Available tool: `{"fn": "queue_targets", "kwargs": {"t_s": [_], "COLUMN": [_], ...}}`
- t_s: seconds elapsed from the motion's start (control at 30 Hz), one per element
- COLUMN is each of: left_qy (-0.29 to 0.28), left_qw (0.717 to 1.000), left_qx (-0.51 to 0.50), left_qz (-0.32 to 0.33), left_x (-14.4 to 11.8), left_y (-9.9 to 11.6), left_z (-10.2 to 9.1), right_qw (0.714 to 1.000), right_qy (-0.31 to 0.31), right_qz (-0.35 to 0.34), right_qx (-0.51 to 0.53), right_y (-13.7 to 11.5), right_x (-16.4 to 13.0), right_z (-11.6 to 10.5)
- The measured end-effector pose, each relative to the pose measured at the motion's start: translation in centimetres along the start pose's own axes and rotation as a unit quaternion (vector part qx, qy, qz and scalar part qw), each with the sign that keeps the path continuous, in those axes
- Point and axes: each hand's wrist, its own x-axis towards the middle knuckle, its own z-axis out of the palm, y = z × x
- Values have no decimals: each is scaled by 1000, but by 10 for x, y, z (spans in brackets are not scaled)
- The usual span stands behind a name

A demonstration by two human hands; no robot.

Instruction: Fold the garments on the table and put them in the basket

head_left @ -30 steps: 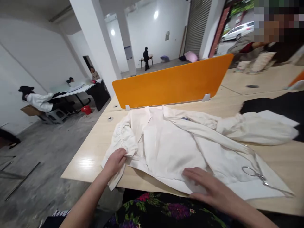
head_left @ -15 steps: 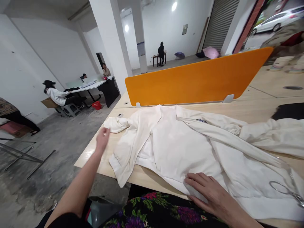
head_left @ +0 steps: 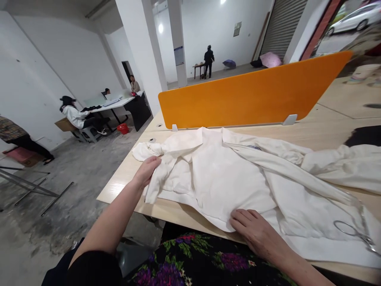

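A white jacket (head_left: 226, 178) lies spread on the light wooden table, front parted, one sleeve bunched at the far left. My left hand (head_left: 148, 170) pinches the cloth of its left front panel, which is folded inward beside that sleeve. Near the bottom hem, my right hand (head_left: 253, 230) rests on the fabric with its fingers laid out. Metal scissors (head_left: 364, 238) lie on the jacket's lower right part, one handle loop showing.
An orange divider (head_left: 244, 97) stands along the table's (head_left: 114, 186) far side, held by white clips. Dark cloth (head_left: 364, 135) lies at the right. Beyond the left edge, a metal frame (head_left: 29, 180) stands on the concrete floor. Other people are farther off.
My left hand has moved right from the sleeve's end onto the jacket's left panel and taken hold of it. That panel's lower corner is drawn up and inward. My right hand stays near the hem.
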Motion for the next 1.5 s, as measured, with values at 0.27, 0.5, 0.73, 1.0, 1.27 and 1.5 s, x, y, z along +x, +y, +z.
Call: {"fn": "queue_targets", "kwargs": {"t_s": [0.27, 0.5, 0.73, 1.0, 1.27, 1.5], "left_qy": [52, 74, 139, 12, 43, 14], "left_qw": [981, 973, 987, 953, 919, 899], "left_qx": [145, 214, -54, 303, 314, 377], "left_qz": [116, -45, -54, -5, 236, 222], "left_x": [-11, -23, -45, -78, -23, -12], "left_y": [-38, -96, -70, -77, -101, -130], "left_z": [15, -1, -16, -24, 33, 44], "right_qw": [1000, 1000, 994, 911, 772, 656], "right_qy": [-6, -8, 42, -190, -5, 115], "right_qz": [23, 12, 67, 151, 311, 467], "right_qx": [11, -7, 76, 335, 555, 582], "right_y": [1, 0, 20, 34, 76, 143], "right_x": [-6, 4, 5, 10, 114, 216], "right_z": [2, -2, -20, -70, -48, 20]}}
